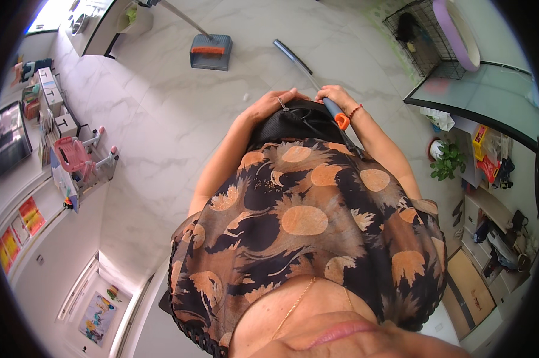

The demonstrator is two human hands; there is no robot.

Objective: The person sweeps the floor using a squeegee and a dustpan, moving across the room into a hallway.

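Observation:
My right hand [335, 95] is closed around the blue-grey handle of what looks like a long-handled floor squeegee [292, 56]. The handle ends in an orange loop, and its metal pole runs forward to a narrow head with a dark edge, over the floor. At my waist, my left hand [271, 104] lies against a black mesh bag or garment [274, 127] with dark cords; its fingertips are partly hidden, so its hold is unclear. Ahead to the left, a grey dustpan [211, 53] with an orange strip and a long handle rests on the floor. A small white bit [246, 96] lies nearer.
Pale marble-look tiles [162, 89] cover the floor. Front left stands a waste bin [137, 20]; left, a pink chair [75, 154] at a desk. Front right are a wire pet cage [424, 49] and a framed glass panel [479, 96]. A potted plant [446, 161] stands right.

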